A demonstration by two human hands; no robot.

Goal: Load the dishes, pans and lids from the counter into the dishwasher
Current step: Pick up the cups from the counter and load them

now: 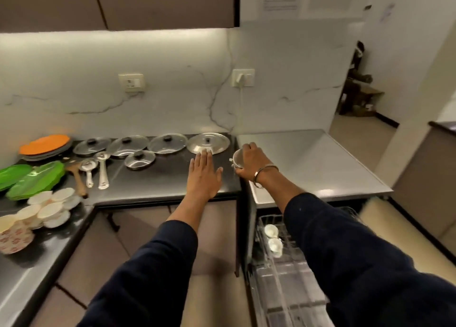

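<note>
Bowl (237,159), small and steel, sits at the counter's (158,178) right edge, right hand (251,161) curled round it for lifting toward the dishwasher rack (271,221) at 5 o'clock; left hand (203,176) lies flat, fingers straight, apparently steadying.

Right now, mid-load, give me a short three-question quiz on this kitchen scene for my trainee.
1. True or false: the left hand is holding a lid.
2. Multiple choice: what does the right hand grip? A) a small white bowl B) a wooden spatula C) an orange plate
3. Fill in: how many white cups sit in the dishwasher rack?

Key
1. False: its fingers are straight and flat, just in front of the steel lid, holding nothing.
2. A: at the counter edge, above the rack.
3. Two.
</note>
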